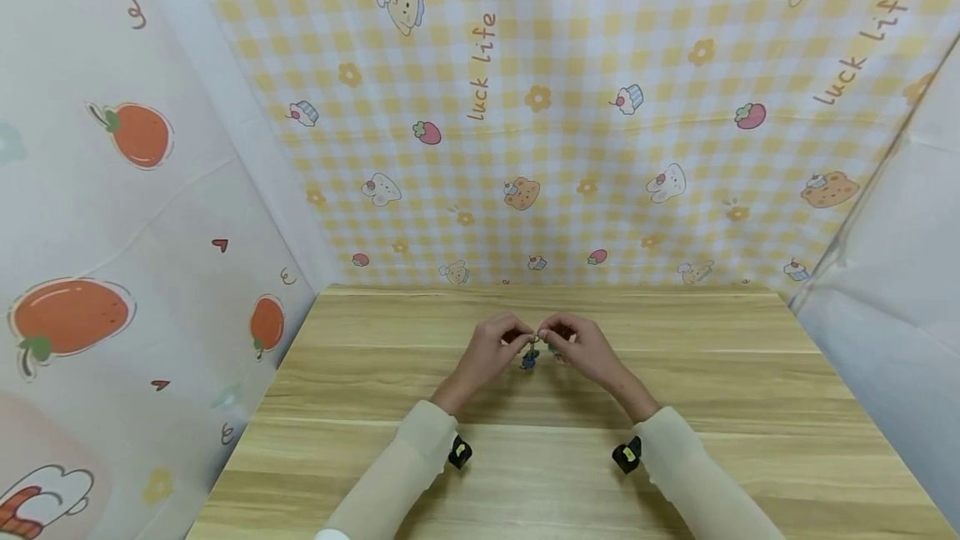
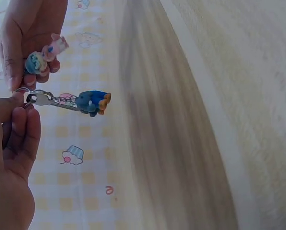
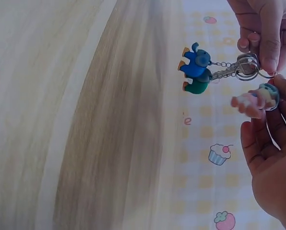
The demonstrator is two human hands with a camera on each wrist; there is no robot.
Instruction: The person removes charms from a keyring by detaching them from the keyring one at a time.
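Over the wooden table (image 1: 525, 473), both hands meet at a metal key ring (image 3: 247, 67). My left hand (image 1: 491, 347) pinches the ring between thumb and forefinger. From it hang a key (image 2: 61, 104), a blue elephant charm (image 2: 91, 101) with orange feet, and a green charm (image 3: 196, 86) on small chains. My right hand (image 1: 587, 350) pinches the thin wire end beside the ring. Against its fingers lies a pink figurine charm (image 3: 251, 103) with a blue-green part; how it joins the ring is hidden by the fingertips.
A yellow checked cloth (image 1: 570, 148) with cartoon prints hangs behind the table's far edge. White printed sheeting (image 1: 187, 232) stands on the left and a plain white sheet (image 1: 892, 290) on the right. Black wrist devices (image 1: 627, 455) sit below the sleeve cuffs.
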